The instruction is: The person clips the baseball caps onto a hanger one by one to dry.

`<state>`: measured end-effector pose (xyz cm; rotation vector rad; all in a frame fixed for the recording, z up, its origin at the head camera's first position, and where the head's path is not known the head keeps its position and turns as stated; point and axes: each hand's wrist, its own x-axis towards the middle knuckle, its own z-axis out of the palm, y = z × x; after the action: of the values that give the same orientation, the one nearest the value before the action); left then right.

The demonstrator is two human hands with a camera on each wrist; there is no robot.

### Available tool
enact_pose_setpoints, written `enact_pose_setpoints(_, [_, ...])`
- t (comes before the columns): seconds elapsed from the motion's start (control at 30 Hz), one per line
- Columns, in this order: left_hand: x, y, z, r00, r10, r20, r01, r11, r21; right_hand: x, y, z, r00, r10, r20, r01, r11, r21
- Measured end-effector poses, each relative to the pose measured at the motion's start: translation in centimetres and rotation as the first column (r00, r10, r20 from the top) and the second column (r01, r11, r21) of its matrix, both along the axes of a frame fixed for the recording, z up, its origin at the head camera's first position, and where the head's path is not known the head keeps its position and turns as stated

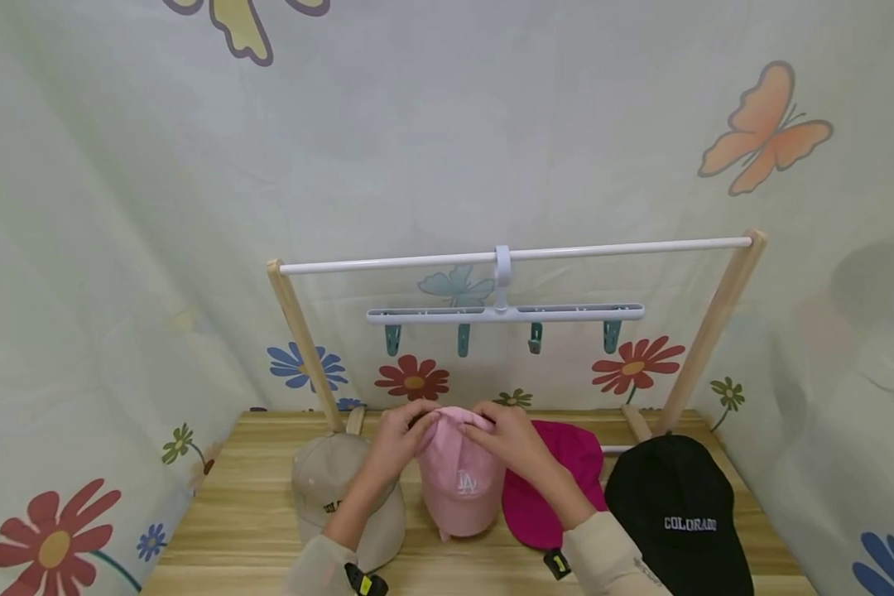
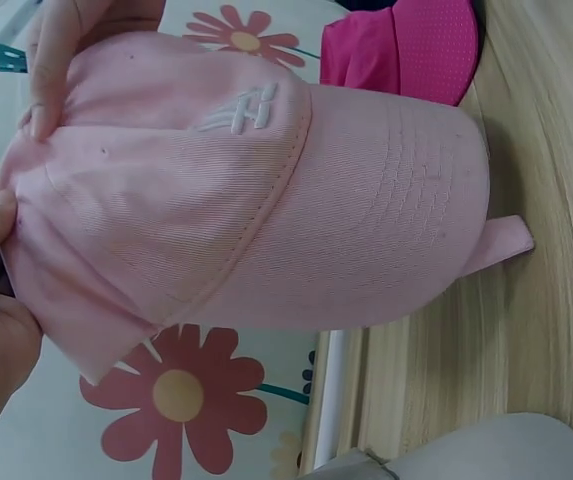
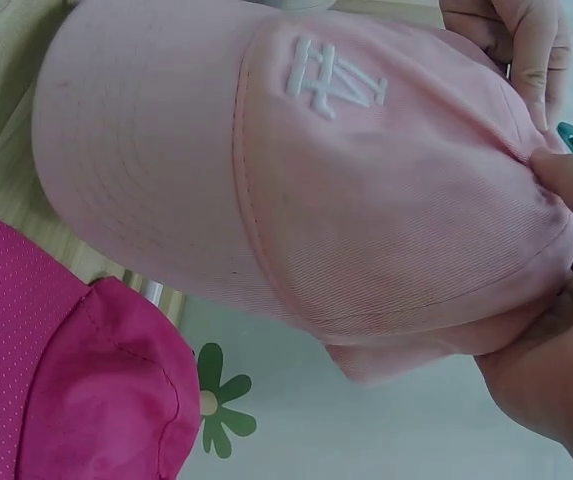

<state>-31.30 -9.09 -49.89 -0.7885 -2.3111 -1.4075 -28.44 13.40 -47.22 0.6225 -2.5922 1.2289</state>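
A light pink cap with a white embroidered logo is held up by its crown between both hands, its brim pointing down. My left hand pinches the crown on the left side, thumb in front. On the other side my right hand pinches the fabric in the same way. In the left wrist view, the cap's strap hangs out past the brim. Above and behind the hands, a white hanger with several green clips hangs from a white rod.
A beige cap lies on the wooden table at left. To the right are a magenta cap and a black cap lettered COLORADO. Wooden posts hold up the rod. Behind hangs a curtain printed with flowers and butterflies.
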Motion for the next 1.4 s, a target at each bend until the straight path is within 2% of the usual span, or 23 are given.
enact_pose_setpoints(0.23, [0.2, 0.2, 0.2, 1.000, -0.004, -0.019, 0.004, 1.000, 0.004, 0.1, 0.6, 0.4, 0.999, 0.022, -0.031, -0.022, 1.000, 0.021])
enact_pose_setpoints(0.5, [0.5, 0.4, 0.2, 0.999, -0.024, 0.028, 0.023, 1.000, 0.011, 0.4, 1.2, 0.6, 0.999, 0.029, -0.016, -0.028, 0.999, 0.038])
enact_pose_setpoints(0.67, [0.5, 0.7, 0.2, 0.999, -0.033, 0.013, 0.033, 0.999, 0.019, 0.5, 1.5, 0.7, 0.999, 0.027, -0.027, -0.025, 0.999, 0.047])
enact_pose_setpoints(0.93, [0.7, 1.1, 0.3, 0.999, -0.033, 0.037, 0.031, 0.999, 0.036, 0.7, 1.5, 0.9, 0.999, 0.021, -0.031, -0.020, 0.999, 0.048])
enact_pose_setpoints(1.27, [1.0, 1.5, 0.3, 0.995, -0.070, 0.067, 0.065, 0.996, 0.068, 0.9, 1.7, 1.1, 0.998, 0.007, -0.058, -0.004, 0.998, 0.056])
enact_pose_setpoints(1.4, [1.1, 1.7, 0.5, 0.997, -0.065, 0.048, 0.062, 0.996, 0.071, 0.9, 1.8, 1.3, 0.997, 0.008, -0.071, -0.004, 0.999, 0.053])
